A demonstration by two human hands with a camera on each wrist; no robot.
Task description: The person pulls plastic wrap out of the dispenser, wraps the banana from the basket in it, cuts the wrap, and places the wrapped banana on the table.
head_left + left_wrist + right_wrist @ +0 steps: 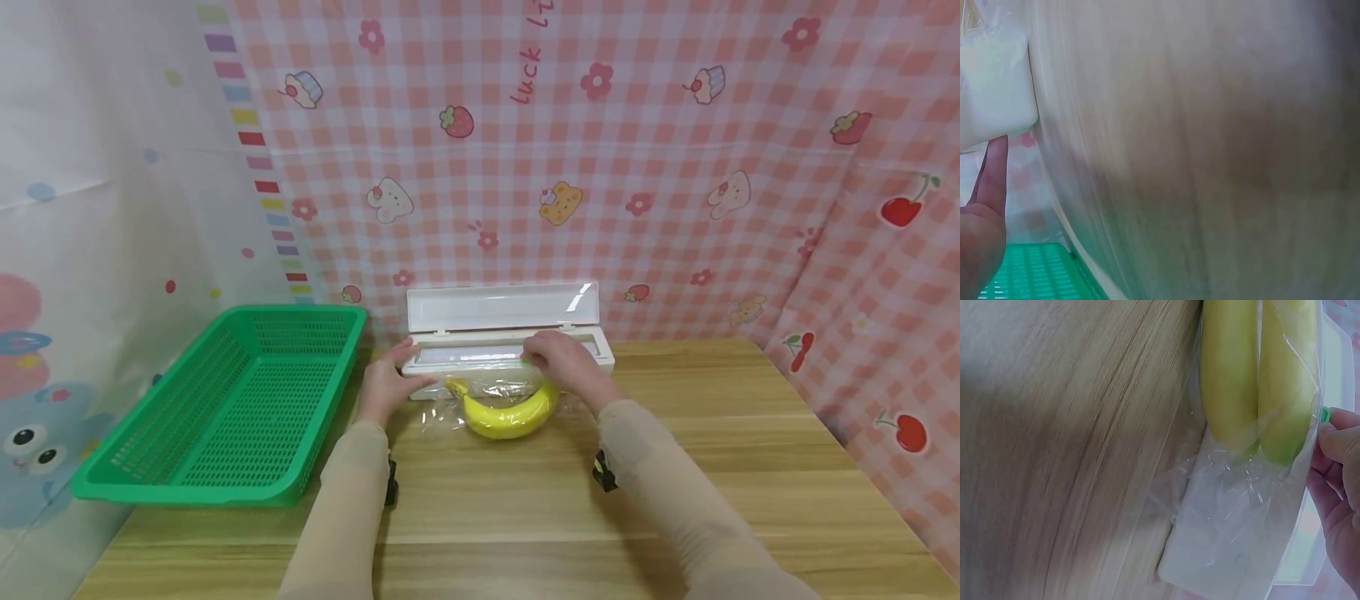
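The right hand [568, 363] is pinching a green plastic tab [1325, 414], the straight-fingered left hand [385, 383] bracing a long white box [480, 336] behind the curved yellow banana [508, 420]; clear film [442, 412] is seemingly being cut, sliding needed next.

A wood-grain tabletop [487, 508], light brown with grain running crosswise, stretches beneath both hands, bare on the near side of them and to the right of the right hand [566, 362]. Just to the left of the left hand [384, 385] sits a green perforated plastic basket [187, 495], its outer side hiding the tabletop's edge. Between the hands rests a long white cling film dispenser [480, 365], lid raised. Against its near side lies a yellow banana [506, 423] amid clear film [438, 414].
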